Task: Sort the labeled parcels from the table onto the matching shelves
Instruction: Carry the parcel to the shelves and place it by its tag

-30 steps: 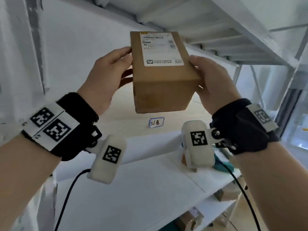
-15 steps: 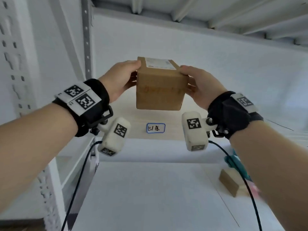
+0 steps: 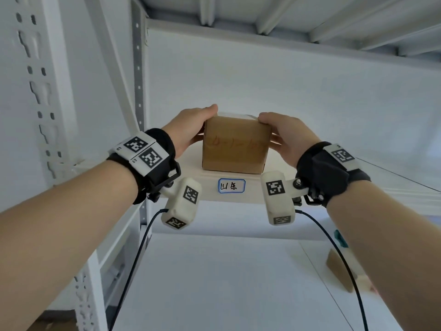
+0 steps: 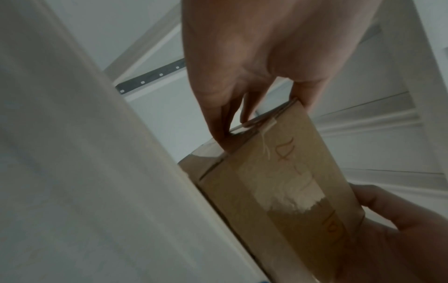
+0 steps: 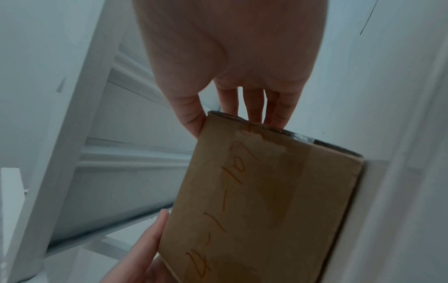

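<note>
The white shelf (image 3: pixel 310 187) carries the brown cardboard parcel (image 3: pixel 235 145) at its front edge, directly above the handwritten shelf tag (image 3: pixel 231 185). The left hand (image 3: pixel 191 130) grips the parcel's left side, fingers (image 4: pixel 218 122) close together down that face and thumb over the top edge. The right hand (image 3: pixel 288 137) clasps the right side likewise, its fingers (image 5: pixel 252 107) slightly apart.

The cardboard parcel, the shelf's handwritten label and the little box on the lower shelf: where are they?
cardboard parcel (image 3: pixel 233 149): head view, front brown face.
handwritten label (image 3: pixel 231 186): head view, middle of the blue-edged tag.
little box (image 3: pixel 340 271): head view, its visible brown side.
</note>
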### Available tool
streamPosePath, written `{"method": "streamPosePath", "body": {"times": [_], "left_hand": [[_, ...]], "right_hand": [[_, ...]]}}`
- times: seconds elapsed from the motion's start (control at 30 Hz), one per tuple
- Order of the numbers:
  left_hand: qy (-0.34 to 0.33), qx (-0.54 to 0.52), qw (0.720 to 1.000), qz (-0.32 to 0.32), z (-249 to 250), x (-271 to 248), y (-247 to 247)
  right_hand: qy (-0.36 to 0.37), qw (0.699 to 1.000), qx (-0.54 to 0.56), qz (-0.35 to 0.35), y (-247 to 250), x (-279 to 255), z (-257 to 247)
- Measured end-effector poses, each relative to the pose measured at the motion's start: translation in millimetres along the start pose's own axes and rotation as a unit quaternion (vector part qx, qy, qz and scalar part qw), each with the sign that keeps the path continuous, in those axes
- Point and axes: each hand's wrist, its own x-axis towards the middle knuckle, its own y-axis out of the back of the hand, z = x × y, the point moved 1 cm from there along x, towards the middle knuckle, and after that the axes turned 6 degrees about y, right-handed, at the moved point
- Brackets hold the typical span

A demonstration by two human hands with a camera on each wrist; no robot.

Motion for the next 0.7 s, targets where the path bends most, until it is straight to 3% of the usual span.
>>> {"method": "streamPosePath", "body": {"times": [0.27, 0.4, 0.5, 0.57, 0.7], "left_hand": [[0.012, 0.058, 0.998, 0.007, -2.4, 0.6, 5.2], [-0.023, 0.151, 0.988, 0.034, 4.2, -5.4, 10.1], [-0.084, 0.211, 0.971, 0.080, 7.8, -15.5, 18.8], [-0.104, 0.239, 0.959, 0.109, 9.1, -30.3, 27.6], [-0.106, 0.304, 0.934, 0.155, 11.5, -69.4, 51.4]], "right_hand": [[0.009, 0.999, -0.033, 0.034, -2.2, 2.4, 1.4], [0.115, 0.982, -0.121, 0.088, -5.2, -0.5, -16.4], [0.217, 0.948, -0.206, 0.107, -20.1, -9.7, -35.1], [0.260, 0.930, -0.243, 0.091, -38.6, -25.9, -46.3], [0.282, 0.920, -0.273, -0.011, -77.6, -64.9, -53.4]]}}
